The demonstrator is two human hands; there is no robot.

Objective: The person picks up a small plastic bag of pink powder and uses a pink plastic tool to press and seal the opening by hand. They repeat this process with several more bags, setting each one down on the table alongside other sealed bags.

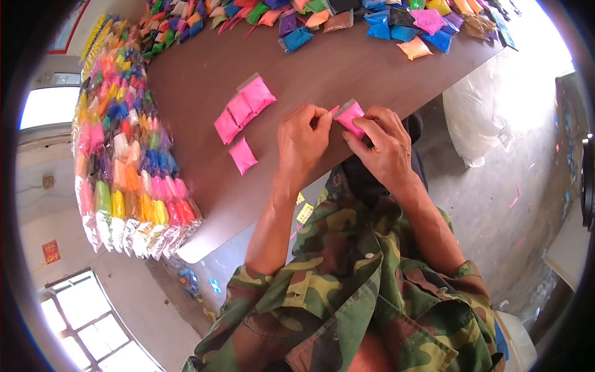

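Near the table's front edge, my right hand (384, 146) grips a small clear packet of pink material (350, 116) between thumb and fingers. Just left of it, my left hand (305, 137) has thumb and index finger pinched together at a small pink piece (335, 110), close to the packet's upper left corner. Whether that piece joins the packet cannot be made out. Several pink packets (242, 109) lie in an overlapping row on the brown table (204, 68), left of my hands. A single pink packet (243, 155) lies below that row.
Bundles of multicoloured packets (130, 155) are stacked along the table's left side. Loose coloured packets (372, 25) spread across its far edge. A translucent plastic bag (474, 118) hangs beyond the right edge. Small yellow packets (304, 213) show below the front edge.
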